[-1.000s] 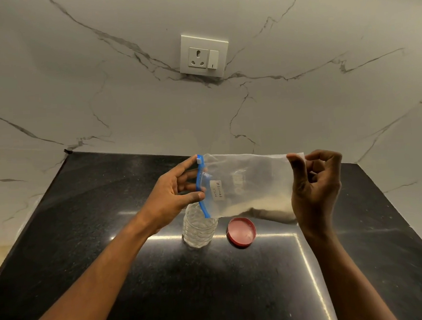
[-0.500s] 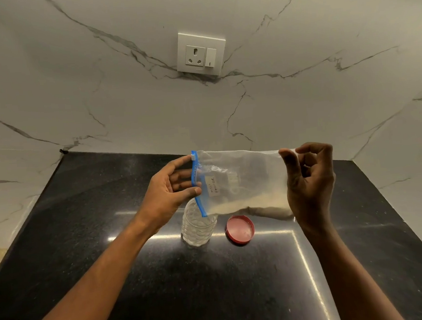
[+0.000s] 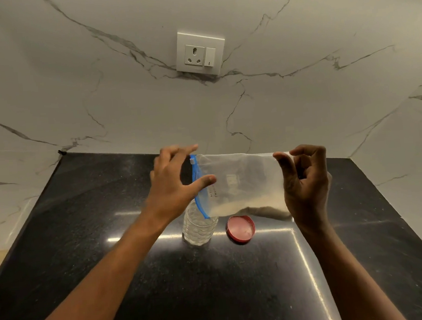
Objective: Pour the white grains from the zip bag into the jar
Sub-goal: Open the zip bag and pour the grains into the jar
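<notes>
**Bag held sideways over jar; left hand shifting at the zip end**

The zip bag [image 3: 242, 182] hangs in the air, turned sideways, its blue zip strip [image 3: 197, 188] running down the left edge directly above the open jar [image 3: 199, 227]. The white grains [image 3: 243, 205] lie along the bag's lower edge; none appear to have left it. The right hand [image 3: 305, 180] pinches the bag's far corner between thumb and fingers, closed on the plastic. The left hand [image 3: 174, 185] is blurred; half a second ago its thumb and fingers sat closed on the zip strip, and now the fingers are spread wide with the thumb laid across the strip. Whether it grips the plastic at this instant cannot be told.

Judgement: the left hand is likely re-gripping to part the zip mouth; pouring has not begun. The red lid [image 3: 241, 229] lies on the black counter [image 3: 85, 245] just beside the jar, so the jar stands ready. Risk: the mouth is wider than the jar's.
</notes>
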Action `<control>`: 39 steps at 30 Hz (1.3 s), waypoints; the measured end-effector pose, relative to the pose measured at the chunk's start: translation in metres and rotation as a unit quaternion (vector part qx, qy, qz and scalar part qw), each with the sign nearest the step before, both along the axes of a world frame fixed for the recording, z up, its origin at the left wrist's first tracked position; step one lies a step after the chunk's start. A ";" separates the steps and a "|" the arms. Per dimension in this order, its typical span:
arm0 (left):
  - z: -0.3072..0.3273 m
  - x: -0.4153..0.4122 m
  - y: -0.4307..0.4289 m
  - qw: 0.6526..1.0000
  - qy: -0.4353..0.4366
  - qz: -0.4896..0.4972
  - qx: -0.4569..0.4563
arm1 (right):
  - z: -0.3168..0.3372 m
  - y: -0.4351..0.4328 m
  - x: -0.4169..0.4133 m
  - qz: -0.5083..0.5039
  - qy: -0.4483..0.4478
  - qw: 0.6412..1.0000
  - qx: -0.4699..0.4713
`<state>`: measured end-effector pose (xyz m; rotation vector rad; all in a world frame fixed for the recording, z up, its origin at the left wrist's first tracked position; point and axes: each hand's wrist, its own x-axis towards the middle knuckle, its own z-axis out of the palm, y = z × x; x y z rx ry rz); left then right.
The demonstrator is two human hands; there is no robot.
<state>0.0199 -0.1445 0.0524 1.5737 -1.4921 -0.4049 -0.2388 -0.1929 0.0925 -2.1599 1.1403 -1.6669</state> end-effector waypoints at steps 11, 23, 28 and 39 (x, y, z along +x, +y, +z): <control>0.067 -0.069 -0.051 0.954 -0.152 -0.252 0.052 | -0.010 0.006 -0.002 -0.007 -0.040 0.998 0.053; 0.052 -0.069 -0.044 0.960 -0.044 -0.275 -0.013 | -0.040 0.023 -0.027 0.107 -0.102 0.910 0.387; 0.049 -0.060 -0.036 0.968 -0.071 -0.232 -0.064 | -0.041 0.023 -0.025 0.090 -0.130 0.917 0.367; -0.021 0.009 0.020 0.942 0.292 -0.053 0.158 | -0.042 0.021 -0.019 0.088 -0.164 0.920 0.345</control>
